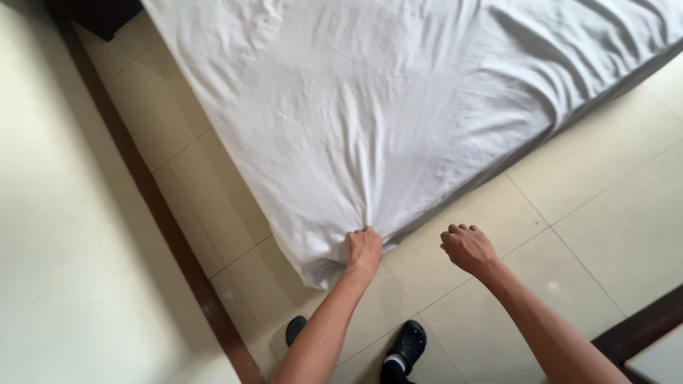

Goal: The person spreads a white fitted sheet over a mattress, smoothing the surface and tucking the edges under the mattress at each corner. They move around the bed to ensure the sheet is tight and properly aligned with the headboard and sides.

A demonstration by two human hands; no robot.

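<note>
A white bed sheet (370, 107) covers a mattress that fills the upper middle of the head view, with creases running down to its near corner. My left hand (363, 249) is closed on the bunched sheet at that corner. My right hand (467, 246) hovers over the floor tiles just right of the corner, fingers curled in, holding nothing and apart from the sheet.
Cream floor tiles (590, 206) surround the bed. A dark brown skirting strip (153, 206) runs along the pale wall (57, 235) on the left. My black shoes (407, 346) stand below the bed corner. Dark trim (640, 323) sits at bottom right.
</note>
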